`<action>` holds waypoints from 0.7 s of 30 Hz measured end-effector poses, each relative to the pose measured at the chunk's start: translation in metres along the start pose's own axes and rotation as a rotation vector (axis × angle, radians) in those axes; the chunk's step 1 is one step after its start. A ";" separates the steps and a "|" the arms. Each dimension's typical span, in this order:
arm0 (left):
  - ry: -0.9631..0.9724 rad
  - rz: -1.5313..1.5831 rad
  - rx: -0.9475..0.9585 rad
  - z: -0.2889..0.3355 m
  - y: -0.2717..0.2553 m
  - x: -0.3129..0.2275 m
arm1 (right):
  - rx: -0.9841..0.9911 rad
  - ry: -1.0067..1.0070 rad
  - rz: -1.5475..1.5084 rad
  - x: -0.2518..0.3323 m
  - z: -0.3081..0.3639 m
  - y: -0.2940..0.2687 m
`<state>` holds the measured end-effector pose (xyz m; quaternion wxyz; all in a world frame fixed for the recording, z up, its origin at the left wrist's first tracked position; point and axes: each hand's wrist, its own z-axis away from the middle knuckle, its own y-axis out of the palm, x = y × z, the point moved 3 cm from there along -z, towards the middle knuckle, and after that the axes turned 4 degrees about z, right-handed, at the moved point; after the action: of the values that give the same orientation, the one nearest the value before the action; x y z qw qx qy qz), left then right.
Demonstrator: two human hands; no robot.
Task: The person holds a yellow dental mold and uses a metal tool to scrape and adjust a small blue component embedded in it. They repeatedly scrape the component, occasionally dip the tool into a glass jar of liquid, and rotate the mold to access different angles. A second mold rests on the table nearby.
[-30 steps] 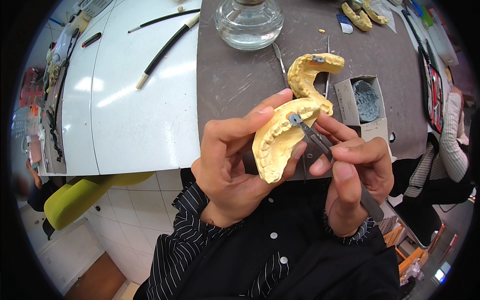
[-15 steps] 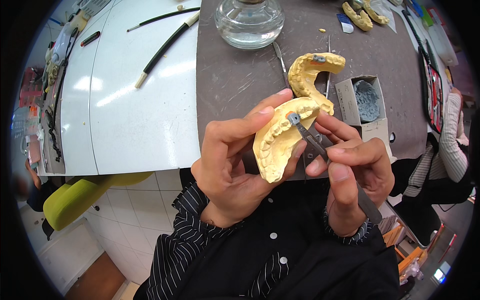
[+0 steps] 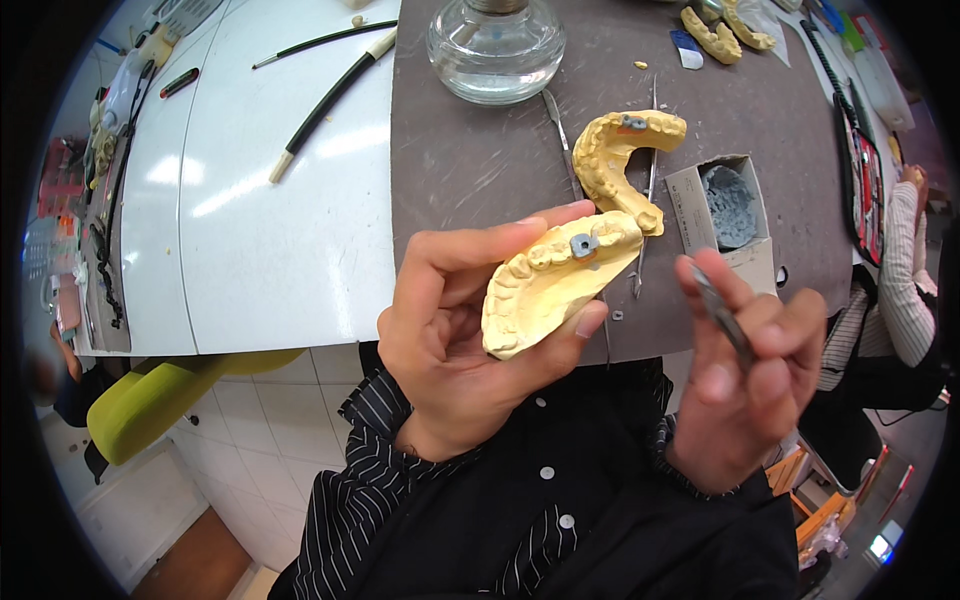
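My left hand (image 3: 460, 340) is closed around a yellow plaster dental model (image 3: 530, 300), thumb at its lower edge and fingers behind the tooth row. A small blue-grey wax piece (image 3: 583, 246) with a hole sits on one tooth position. To the right, apart from the model, my right hand (image 3: 750, 380) pinches a slim metal carving knife (image 3: 722, 312), its tip pointing up and left; motion blurs this hand a little. Just beyond the held model lies a second yellow dental model (image 3: 600, 165), horseshoe-shaped, with blue-grey wax on its far part.
A small box of blue-grey wax (image 3: 735, 210) stands right of the models. A glass spirit lamp (image 3: 495, 55) is at the back. Thin metal instruments (image 3: 562, 130) lie beside the second model. More plaster pieces (image 3: 715, 38) are at the far right. Another person's striped sleeve (image 3: 905, 270) shows at the right.
My right hand has drawn the knife away from the wax piece, to the right. My left hand has tilted the model and shifted it slightly left.
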<state>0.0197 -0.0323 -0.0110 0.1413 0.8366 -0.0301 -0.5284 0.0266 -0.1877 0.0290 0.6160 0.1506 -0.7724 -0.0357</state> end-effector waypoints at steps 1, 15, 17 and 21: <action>0.014 -0.007 0.012 -0.001 -0.001 -0.004 | 0.022 -0.021 -0.009 0.009 0.001 -0.002; 0.047 -0.159 0.191 0.000 0.014 -0.014 | 0.514 -0.253 1.437 0.061 -0.052 -0.060; 0.075 -0.267 0.212 -0.002 0.011 -0.013 | 0.584 -0.284 1.502 0.064 -0.057 -0.058; 0.100 -0.373 0.201 -0.008 0.012 -0.018 | 0.671 -0.279 1.568 0.065 -0.064 -0.057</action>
<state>0.0202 -0.0384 0.0108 -0.0416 0.8628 0.0800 -0.4975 0.0859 -0.2519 0.0919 0.2852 -0.2576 -0.6916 0.6115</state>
